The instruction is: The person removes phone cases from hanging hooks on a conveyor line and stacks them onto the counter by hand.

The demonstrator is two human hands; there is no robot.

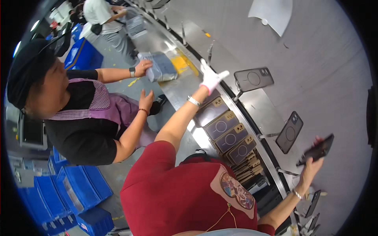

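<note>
One phone case, right hand gripping, left hand splayed

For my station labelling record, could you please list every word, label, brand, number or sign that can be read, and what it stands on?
No words, brands or numbers can be read with certainty.
Blue bin: pale label, too small to read.
Red shirt: printed patch, any lettering too blurred to read.
Topmost grey phone case: circle outline, no readable text.
Dark phone case in the right hand: no readable text.
</note>
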